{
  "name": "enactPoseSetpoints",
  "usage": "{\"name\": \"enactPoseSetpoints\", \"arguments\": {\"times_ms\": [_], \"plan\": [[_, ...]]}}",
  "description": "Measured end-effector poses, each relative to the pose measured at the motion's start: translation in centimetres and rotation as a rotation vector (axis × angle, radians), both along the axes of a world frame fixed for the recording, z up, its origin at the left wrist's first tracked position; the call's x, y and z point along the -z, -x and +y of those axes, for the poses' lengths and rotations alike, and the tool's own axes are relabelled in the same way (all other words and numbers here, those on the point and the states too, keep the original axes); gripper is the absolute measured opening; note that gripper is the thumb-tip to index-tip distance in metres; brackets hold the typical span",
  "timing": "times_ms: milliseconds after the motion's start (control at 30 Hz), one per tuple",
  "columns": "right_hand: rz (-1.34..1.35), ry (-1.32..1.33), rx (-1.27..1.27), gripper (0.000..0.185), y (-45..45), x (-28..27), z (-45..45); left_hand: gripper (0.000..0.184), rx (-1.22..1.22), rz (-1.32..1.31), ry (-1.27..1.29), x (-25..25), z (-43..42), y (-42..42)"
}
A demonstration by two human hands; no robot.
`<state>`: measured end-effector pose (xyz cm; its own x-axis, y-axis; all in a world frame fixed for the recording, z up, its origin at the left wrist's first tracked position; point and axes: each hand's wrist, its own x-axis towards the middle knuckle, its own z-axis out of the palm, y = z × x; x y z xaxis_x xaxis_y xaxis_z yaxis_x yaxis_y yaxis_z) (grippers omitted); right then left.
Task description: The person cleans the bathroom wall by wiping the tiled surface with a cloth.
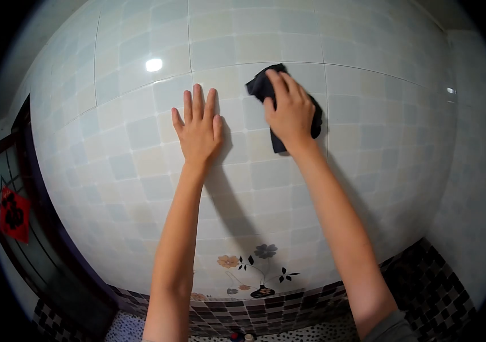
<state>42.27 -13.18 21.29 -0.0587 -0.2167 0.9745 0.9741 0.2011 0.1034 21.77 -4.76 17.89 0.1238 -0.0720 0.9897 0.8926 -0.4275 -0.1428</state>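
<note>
A pale tiled wall (243, 188) with a faint checked pattern fills most of the head view. My left hand (199, 132) lies flat against it, fingers stretched upward and holding nothing. To the right, my right hand (292, 113) presses a black cloth (262, 86) on the tiles. The fingers bend over the cloth, and parts of it stick out at the upper left, below and to the right of the hand. The palm side of that hand is hidden.
Low on the wall is a flower-and-vase decoration (262, 290) above a dark mosaic tile band (288, 310). A dark-framed door (55, 273) with a red diamond-shaped paper (14, 216) stands at left. Two small round items (248, 337) show at the bottom edge. Another wall (471, 171) meets at right.
</note>
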Motion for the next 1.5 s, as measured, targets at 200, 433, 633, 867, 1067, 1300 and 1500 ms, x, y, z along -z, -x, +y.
{"name": "enactPoseSetpoints", "arguments": {"times_ms": [200, 433, 633, 867, 1067, 1300, 1500], "plan": [[-0.304, 0.101, 0.000, 0.058, -1.2, 6.1, -1.6, 0.061, 0.018, -0.023, 0.002, 0.0, 0.2, 0.1], [-0.100, 0.079, 0.015, 0.061, -4.1, 3.4, -1.9, 0.063, 0.031, -0.017, -0.022, 0.3, 0.4, 0.3], [0.191, 0.039, -0.056, 0.055, -6.7, -1.8, -2.7, 0.063, 0.026, -0.017, 0.006, 0.2, 0.3, 0.2], [0.094, -0.015, 0.044, 0.064, -4.9, 6.7, -1.6, 0.062, 0.052, -0.011, -0.023, 0.9, 0.1, 0.0], [-0.044, 0.054, 0.036, 0.071, -6.0, 13.6, -1.8, 0.061, 0.089, 0.072, -0.012, 3.2, -1.5, 0.6], [0.029, 0.071, -0.001, 0.068, -5.7, 12.3, -2.3, 0.061, 0.014, 0.027, 0.004, 4.3, 0.3, 4.3], [0.309, -0.021, -0.088, 0.051, -3.3, 3.1, -1.9, 0.063, 0.020, 0.028, 0.023, 4.4, 0.7, 4.5]]}}
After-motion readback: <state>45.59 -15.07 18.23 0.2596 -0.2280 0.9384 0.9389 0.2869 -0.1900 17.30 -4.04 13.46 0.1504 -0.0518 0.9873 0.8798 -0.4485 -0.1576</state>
